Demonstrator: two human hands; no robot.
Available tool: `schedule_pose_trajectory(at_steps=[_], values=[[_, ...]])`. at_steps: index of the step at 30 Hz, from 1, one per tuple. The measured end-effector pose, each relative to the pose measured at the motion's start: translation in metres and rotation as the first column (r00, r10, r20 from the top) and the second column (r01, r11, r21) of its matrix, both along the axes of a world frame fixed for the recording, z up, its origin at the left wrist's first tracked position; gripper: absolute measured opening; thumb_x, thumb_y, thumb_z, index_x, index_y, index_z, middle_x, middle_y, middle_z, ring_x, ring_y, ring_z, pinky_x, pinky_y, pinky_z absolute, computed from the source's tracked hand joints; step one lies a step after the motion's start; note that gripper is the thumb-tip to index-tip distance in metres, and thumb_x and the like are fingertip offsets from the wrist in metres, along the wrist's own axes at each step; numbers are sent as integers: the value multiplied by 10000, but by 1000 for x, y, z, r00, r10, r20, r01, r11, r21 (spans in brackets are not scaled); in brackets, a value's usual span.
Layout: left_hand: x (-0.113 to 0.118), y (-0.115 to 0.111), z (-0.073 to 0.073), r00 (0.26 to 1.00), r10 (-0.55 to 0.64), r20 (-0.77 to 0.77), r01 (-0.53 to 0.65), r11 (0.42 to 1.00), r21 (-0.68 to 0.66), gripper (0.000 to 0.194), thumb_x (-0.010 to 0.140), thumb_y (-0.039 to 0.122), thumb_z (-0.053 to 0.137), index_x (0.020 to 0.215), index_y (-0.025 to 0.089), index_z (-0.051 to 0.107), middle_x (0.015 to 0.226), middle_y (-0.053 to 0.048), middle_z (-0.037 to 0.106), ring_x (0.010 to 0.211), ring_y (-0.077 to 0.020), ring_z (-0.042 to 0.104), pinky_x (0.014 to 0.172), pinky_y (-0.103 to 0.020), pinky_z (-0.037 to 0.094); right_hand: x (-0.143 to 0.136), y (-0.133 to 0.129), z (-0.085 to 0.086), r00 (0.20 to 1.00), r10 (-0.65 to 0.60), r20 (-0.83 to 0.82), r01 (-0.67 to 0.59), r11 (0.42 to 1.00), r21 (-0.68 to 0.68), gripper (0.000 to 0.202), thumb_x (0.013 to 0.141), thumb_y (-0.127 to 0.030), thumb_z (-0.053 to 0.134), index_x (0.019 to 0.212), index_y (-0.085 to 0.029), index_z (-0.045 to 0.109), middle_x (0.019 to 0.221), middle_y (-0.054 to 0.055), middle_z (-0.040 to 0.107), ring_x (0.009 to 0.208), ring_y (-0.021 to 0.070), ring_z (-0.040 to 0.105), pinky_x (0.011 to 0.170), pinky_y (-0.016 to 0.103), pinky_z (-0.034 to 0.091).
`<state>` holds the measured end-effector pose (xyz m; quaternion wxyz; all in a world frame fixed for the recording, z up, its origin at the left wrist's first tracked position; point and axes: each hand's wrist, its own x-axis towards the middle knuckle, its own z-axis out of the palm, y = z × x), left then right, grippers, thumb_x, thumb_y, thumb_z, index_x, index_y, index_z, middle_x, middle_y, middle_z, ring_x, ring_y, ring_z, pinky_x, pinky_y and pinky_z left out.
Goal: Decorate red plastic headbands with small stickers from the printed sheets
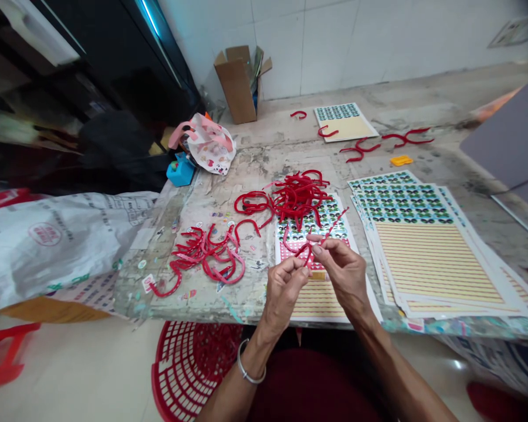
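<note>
Just above the desk [264, 146]'s near edge, right of its middle, two bare hands meet over a slim red band [309, 253] bent into a tight curve. The left hand [286, 287] pinches it between thumb and forefinger, the remaining fingers curled toward the palm; the right hand [345, 269] grips it a little higher, thumb and forefinger closed on it, the other fingers loosely bent. A red strand slants up past the right hand toward the desk's far side. A pale bracelet [246, 369] circles the left wrist.

Beneath the hands, a printed sheet [317, 308] reaches the near edge, its upper part partly covered by a tangled heap of red bands [299, 196]. A second heap [206, 252], red and pink, lies toward the near left corner. Toward the near right corner, a fanned stack of sheets [435, 258] shows striped lower halves, with a small yellow piece [401, 160] just beyond it. A cardboard box [235, 88] stands open at the far edge; a pink-handled bag [211, 146] and a blue container [180, 172] sit together by the left edge. Below the near edge, a red openwork basket [162, 375] stands on the floor.
</note>
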<state>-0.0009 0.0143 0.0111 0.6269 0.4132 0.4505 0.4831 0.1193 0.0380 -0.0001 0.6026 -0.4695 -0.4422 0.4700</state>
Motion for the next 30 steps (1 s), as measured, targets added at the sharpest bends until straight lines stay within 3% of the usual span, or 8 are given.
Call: schedule_pose_trajectory(at_steps=[4, 10, 14, 20, 25, 30], values=[[-3, 0, 1, 999, -49, 16, 49, 999, -2, 182, 808, 270, 539, 677, 144, 524, 599, 28, 427, 534, -76, 334, 528, -210, 289, 0, -3, -1, 997, 72, 11, -72, 997, -1, 142, 784, -292, 629, 789, -170, 557, 975, 90, 671, 860, 182, 634, 669, 299, 560], [-8, 5, 12, 973, -165, -163, 179, 981, 77, 218, 862, 323, 485, 747, 145, 537, 638, 11, 455, 614, -109, 417, 615, -233, 351, -2, -13, -2, 969, 41, 243, -79, 986, 147, 33, 804, -201, 593, 828, -184, 577, 1002, 73, 661, 858, 165, 644, 636, 256, 577], [-8, 3, 12, 969, -163, -185, 180, 981, 79, 232, 874, 336, 469, 779, 140, 550, 636, 24, 405, 598, -101, 368, 577, -222, 312, -1, -17, -4, 924, -43, 380, -54, 969, 241, 122, 794, -169, 596, 909, -194, 625, 998, 66, 669, 856, 167, 647, 664, 282, 595], [-8, -4, 8, 980, -129, -154, 136, 990, 33, 221, 860, 342, 497, 851, 142, 591, 691, 6, 451, 644, -111, 393, 617, -221, 331, 2, -13, -1, 940, -72, 333, 4, 980, 200, 272, 757, -191, 650, 1027, -216, 651, 1007, 48, 680, 823, 170, 659, 673, 310, 605], [-7, -6, 10, 978, -124, -166, 132, 990, 39, 228, 855, 346, 502, 808, 141, 590, 692, -3, 464, 640, -115, 399, 627, -227, 344, 7, -7, 2, 966, -52, 252, 17, 990, 140, 119, 767, -238, 646, 870, -194, 687, 914, 50, 705, 804, 180, 666, 665, 300, 582], [-7, -6, 10, 972, -133, -194, 145, 988, 51, 236, 856, 345, 496, 792, 137, 589, 636, 13, 412, 592, -106, 355, 569, -220, 302, 12, -6, 4, 950, -35, 309, -20, 985, 174, 121, 794, -226, 623, 891, -217, 694, 937, 51, 695, 885, 194, 644, 706, 323, 548]])
